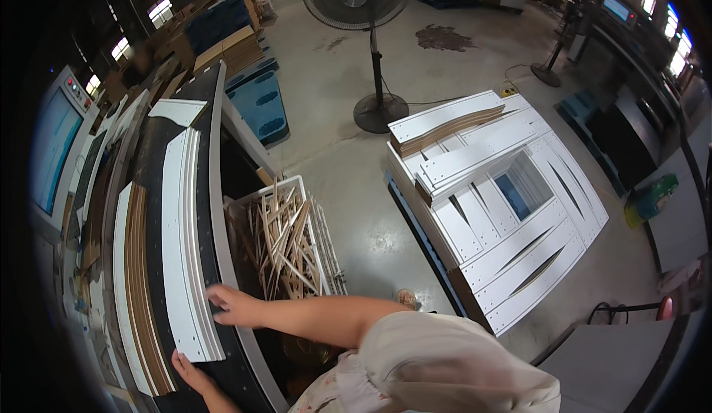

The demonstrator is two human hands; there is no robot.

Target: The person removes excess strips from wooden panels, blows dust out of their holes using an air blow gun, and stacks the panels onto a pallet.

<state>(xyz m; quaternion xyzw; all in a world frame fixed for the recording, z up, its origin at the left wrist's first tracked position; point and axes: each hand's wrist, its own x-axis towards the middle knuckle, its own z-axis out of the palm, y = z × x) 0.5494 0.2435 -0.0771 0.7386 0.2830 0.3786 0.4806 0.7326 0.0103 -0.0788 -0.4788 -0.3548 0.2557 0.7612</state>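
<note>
A stack of long white boards (184, 250) with small drilled holes lies on the dark machine bed (152, 161) at my left. My left hand (191, 374) is at the near end of this stack, its fingers extended against the corner. Farther along the right edge, my right hand (231, 306) reaches across with its fingers apart, beside the boards; it is slightly blurred. Left of this stack lies another stack of boards (137, 279) with brown edges. A shorter white board (178, 111) with a curved edge rests at the bed's far end.
A white crate (300, 190) full of thin wooden offcuts (274, 242) stands beside the machine. To the right, stacked white panels (512, 264) sit on a blue pallet (423, 242). A pedestal fan (378, 109) stands ahead. A control screen (59, 153) is at far left.
</note>
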